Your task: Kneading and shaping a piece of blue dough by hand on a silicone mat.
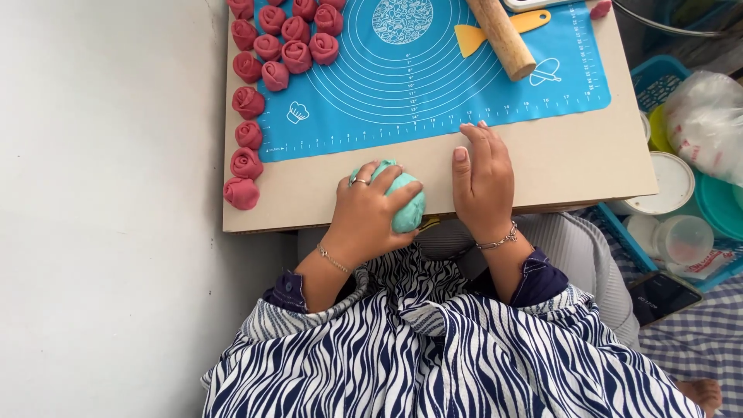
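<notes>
Left hand [370, 207] around teal dough ball [408, 203]; rolling pin [501, 35] beyond

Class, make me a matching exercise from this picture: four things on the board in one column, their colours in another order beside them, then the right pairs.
1 dough ball under the left hand
2 rose shapes
3 baking mat
4 scraper

a yellow
b dark pink
c pale green
d blue

Pairs: 1-c, 2-b, 3-d, 4-a

A rounded teal dough ball [404, 203] sits at the board's near edge.
</notes>
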